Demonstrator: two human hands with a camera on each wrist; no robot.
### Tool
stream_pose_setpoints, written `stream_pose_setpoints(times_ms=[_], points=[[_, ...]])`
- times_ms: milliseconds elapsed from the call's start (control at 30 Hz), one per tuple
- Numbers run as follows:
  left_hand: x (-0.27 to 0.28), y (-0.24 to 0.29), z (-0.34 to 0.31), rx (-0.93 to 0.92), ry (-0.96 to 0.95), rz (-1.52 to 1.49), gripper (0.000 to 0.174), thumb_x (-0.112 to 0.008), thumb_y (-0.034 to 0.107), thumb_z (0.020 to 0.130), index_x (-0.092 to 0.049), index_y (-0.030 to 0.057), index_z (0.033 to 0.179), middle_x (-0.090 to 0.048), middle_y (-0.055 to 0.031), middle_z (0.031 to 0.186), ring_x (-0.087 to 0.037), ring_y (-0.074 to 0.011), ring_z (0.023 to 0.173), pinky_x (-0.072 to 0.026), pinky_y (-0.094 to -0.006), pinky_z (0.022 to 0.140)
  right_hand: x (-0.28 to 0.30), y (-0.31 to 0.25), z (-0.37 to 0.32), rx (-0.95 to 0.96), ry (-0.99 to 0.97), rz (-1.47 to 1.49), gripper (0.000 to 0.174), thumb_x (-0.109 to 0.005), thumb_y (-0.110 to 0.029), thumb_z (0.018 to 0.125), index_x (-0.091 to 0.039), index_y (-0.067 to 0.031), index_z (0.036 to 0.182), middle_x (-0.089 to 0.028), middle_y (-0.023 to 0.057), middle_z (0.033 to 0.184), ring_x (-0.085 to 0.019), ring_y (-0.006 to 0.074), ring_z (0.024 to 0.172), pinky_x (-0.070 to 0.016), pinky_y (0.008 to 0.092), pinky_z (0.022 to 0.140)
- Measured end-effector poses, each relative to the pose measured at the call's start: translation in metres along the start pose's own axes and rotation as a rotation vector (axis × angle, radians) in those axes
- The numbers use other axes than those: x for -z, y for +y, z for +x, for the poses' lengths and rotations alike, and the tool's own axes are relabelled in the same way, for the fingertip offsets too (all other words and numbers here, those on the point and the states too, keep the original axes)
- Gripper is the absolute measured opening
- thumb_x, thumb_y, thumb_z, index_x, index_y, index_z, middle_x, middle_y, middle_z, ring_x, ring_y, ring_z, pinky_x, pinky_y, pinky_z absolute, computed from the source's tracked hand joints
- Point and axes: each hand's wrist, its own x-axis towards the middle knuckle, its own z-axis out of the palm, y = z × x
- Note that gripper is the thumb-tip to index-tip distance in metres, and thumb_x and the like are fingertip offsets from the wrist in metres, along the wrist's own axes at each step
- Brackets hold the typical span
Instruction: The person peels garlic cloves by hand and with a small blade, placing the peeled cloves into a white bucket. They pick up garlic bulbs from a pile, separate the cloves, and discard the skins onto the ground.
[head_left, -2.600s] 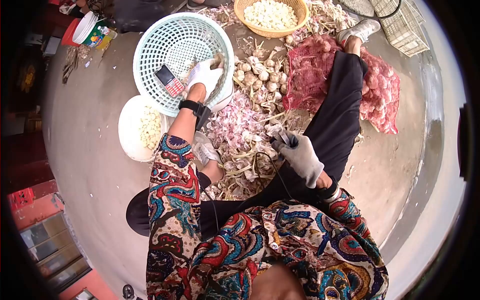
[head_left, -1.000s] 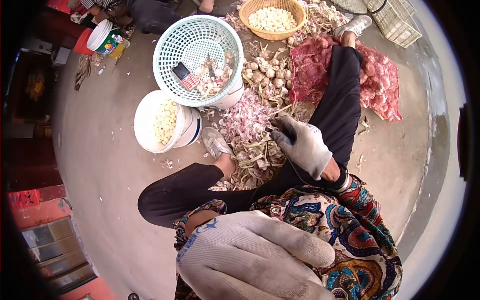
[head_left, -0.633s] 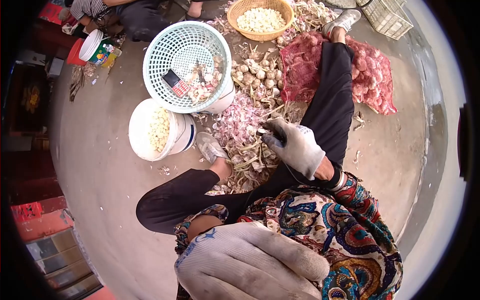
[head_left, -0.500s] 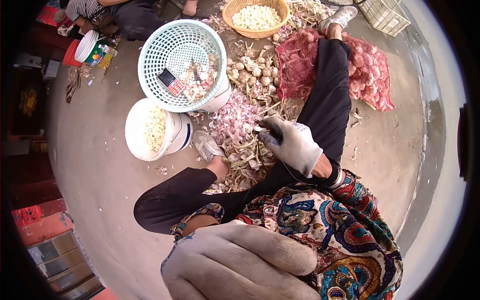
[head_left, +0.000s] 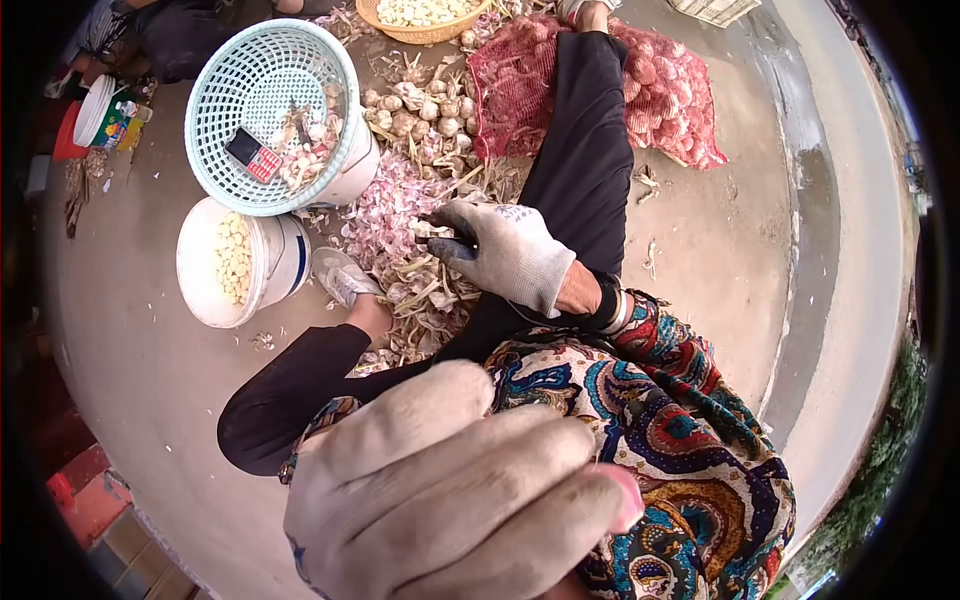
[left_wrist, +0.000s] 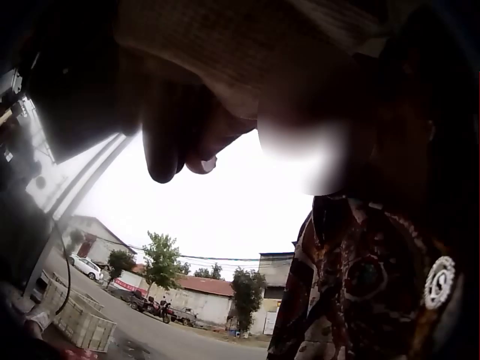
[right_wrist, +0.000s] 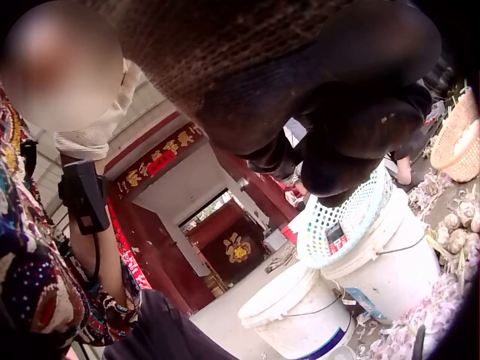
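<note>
Since the earlier frames, the left hand had risen closer to the head camera and filled more of the lower view. Its gloved fingers were bent together; whether they held anything could not be told. The right hand hung over the husk pile, fingers curled round a small dark tool, with a pale garlic piece at the fingertips.

Handling, as judged: the garlic piece is light, with brittle, papery skin, and is likely slippery once bare. Take it by the sides. The tool is stiff; hold it by the handle.

Loose bulbs lay beyond the husks, beside a red net sack. A mesh basket and a white bucket stood to the left. The outstretched leg crossed the reach to the sack.
</note>
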Motion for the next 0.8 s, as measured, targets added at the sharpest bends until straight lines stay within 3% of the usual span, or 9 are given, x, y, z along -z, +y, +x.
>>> stream_pose_setpoints(times_ms=[100,133,167,200,233,267,333,600,800], points=[[0.248,0.015,-0.152,-0.318,0.901,-0.779,0.028,-0.063,0.002,0.088,-0.064,-0.0021,0.116,-0.072,-0.0109,0.1,-0.067,-0.0237,0.08,-0.0515,-0.0363,0.075,0.002,0.0,0.0,-0.064,0.006,0.071,0.035,-0.069,-0.026,0.095,-0.067,-0.0059,0.123,-0.072,0.0191,0.104,-0.072,0.0347,0.096,-0.057,0.0395,0.082],[0.342,-0.028,-0.18,-0.42,1.207,-1.025,0.033,-0.065,-0.006,0.088,-0.059,-0.0063,0.12,-0.071,-0.0122,0.099,-0.065,-0.0223,0.077,-0.0521,-0.0332,0.077,0.008,-0.005,0.0,-0.16,0.029,0.109,0.037,-0.071,-0.024,0.095,-0.065,-0.0043,0.125,-0.072,0.0197,0.108,-0.073,0.0313,0.098,-0.0573,0.0384,0.085],[0.313,-0.005,-0.153,-0.31,1.517,-1.5,0.028,-0.06,-0.005,0.091,-0.06,-0.009,0.119,-0.069,-0.013,0.105,-0.064,-0.0162,0.083,-0.0518,-0.0292,0.078,0.008,-0.003,-0.001,-0.149,0.138,0.237,0.037,-0.069,-0.02,0.097,-0.062,0.0002,0.127,-0.074,0.0194,0.109,-0.073,0.0214,0.097,-0.0573,0.0352,0.086],[0.332,0.0,-0.171,0.08,1.282,-1.967,0.025,-0.058,-0.002,0.095,-0.059,-0.0112,0.119,-0.069,-0.0129,0.104,-0.063,-0.0118,0.088,-0.0503,-0.0244,0.078,0.004,0.01,0.002,-0.147,0.173,0.337,0.035,-0.066,-0.016,0.1,-0.06,0.0044,0.128,-0.074,0.015,0.107,-0.067,0.0116,0.095,-0.0552,0.0309,0.087],[0.315,-0.01,-0.156,0.095,1.368,-2.057,0.023,-0.057,-0.007,0.096,-0.063,-0.0086,0.118,-0.071,-0.0119,0.107,-0.069,-0.015,0.094,-0.0559,-0.0269,0.089,0.016,0.003,0.0,-0.148,0.15,0.434,0.032,-0.063,-0.014,0.102,-0.06,0.0057,0.127,-0.072,0.0099,0.109,-0.061,0.008,0.099,-0.0518,0.0269,0.089],[0.304,-0.019,-0.149,0.059,1.315,-2.12,0.022,-0.057,-0.004,0.099,-0.063,-0.0082,0.119,-0.07,-0.0115,0.107,-0.069,-0.0156,0.095,-0.0564,-0.027,0.089,0.014,0.008,-0.001,-0.04,0.252,0.559,0.037,-0.07,-0.018,0.096,-0.062,0.0031,0.125,-0.075,0.0159,0.104,-0.07,0.0114,0.095,-0.0553,0.03,0.083],[0.275,-0.026,-0.126,-0.027,1.292,-2.155,0.024,-0.061,0.005,0.101,-0.062,-0.0071,0.122,-0.07,-0.0092,0.108,-0.068,-0.0141,0.098,-0.0563,-0.0279,0.09,0.037,-0.013,-0.008,-0.051,0.106,0.619,0.032,-0.065,-0.012,0.101,-0.06,0.0057,0.128,-0.07,0.0065,0.115,-0.06,0.0078,0.105,-0.0499,0.0272,0.093],[0.247,-0.032,-0.111,0.117,1.163,-2.025,0.025,-0.06,0.006,0.1,-0.064,-0.0053,0.122,-0.069,-0.0085,0.113,-0.066,-0.0128,0.101,-0.0513,-0.0269,0.092,0.065,-0.027,-0.018,0.08,-0.058,0.204,0.032,-0.071,-0.008,0.091,-0.068,-0.0005,0.121,-0.075,0.0148,0.099,-0.073,0.0166,0.088,-0.0568,0.0317,0.082],[0.258,-0.039,-0.123,0.23,0.975,-1.541,0.02,-0.061,0.005,0.097,-0.068,0.0011,0.115,-0.07,-0.0113,0.108,-0.07,-0.0195,0.1,-0.0544,-0.0312,0.087,0.07,-0.024,-0.018,0.168,-0.125,0.032,0.029,-0.073,-0.012,0.089,-0.07,-0.0051,0.116,-0.072,0.0161,0.094,-0.073,0.0286,0.082,-0.0566,0.0353,0.073]])
